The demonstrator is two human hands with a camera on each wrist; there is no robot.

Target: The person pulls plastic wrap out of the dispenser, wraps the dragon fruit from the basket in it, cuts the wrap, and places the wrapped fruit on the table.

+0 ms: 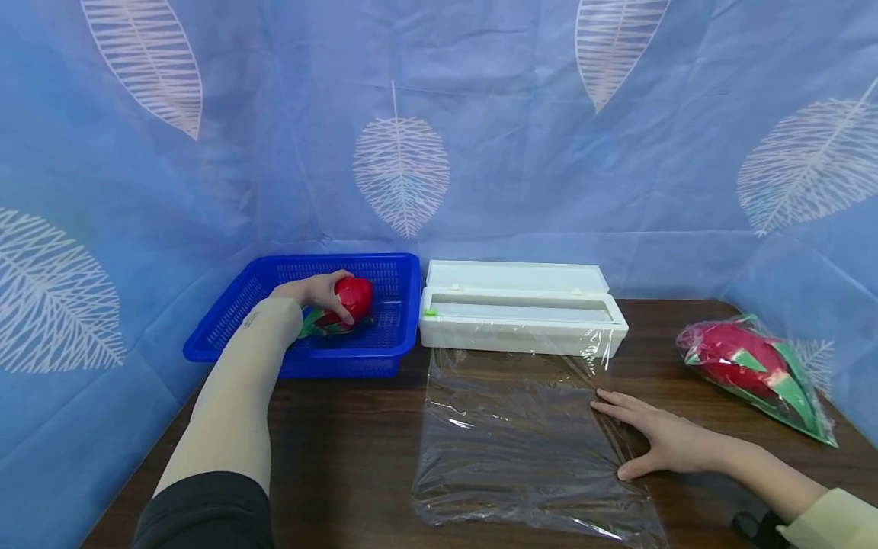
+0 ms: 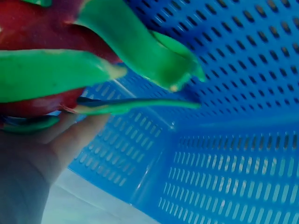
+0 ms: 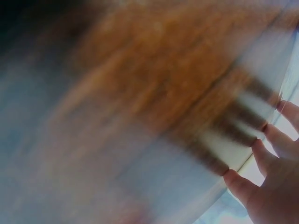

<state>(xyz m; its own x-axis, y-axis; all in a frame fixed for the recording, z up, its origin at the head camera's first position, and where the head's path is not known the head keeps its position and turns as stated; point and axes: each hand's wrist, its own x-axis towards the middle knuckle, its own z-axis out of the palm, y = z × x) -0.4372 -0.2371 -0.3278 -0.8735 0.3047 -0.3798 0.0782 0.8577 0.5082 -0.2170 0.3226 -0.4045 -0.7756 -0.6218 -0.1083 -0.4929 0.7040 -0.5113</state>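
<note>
Inside the blue basket (image 1: pixel 405 335), my left hand (image 1: pixel 321 293) grips a red dragon fruit (image 1: pixel 357 297) with its thumb and fingers around it. Green scales (image 2: pixel 51 74) stick out from the fruit in the left wrist view. A clear sheet of plastic wrap (image 1: pixel 507 450) lies flat on the table, running from a white wrap dispenser (image 1: pixel 517 335) with its lid raised. My right hand (image 1: pixel 675 438) rests on the wrap's right edge, fingers spread; its fingertips (image 3: pixel 233 175) touch the surface in the right wrist view.
At the right of the dark wooden table (image 1: pixel 343 457) lies another dragon fruit (image 1: pixel 748 362) wrapped in clear plastic. Blue leaf-patterned cloth (image 1: pixel 507 183) stands behind and along both sides. A dark strap (image 1: pixel 761 530) sits by my right wrist.
</note>
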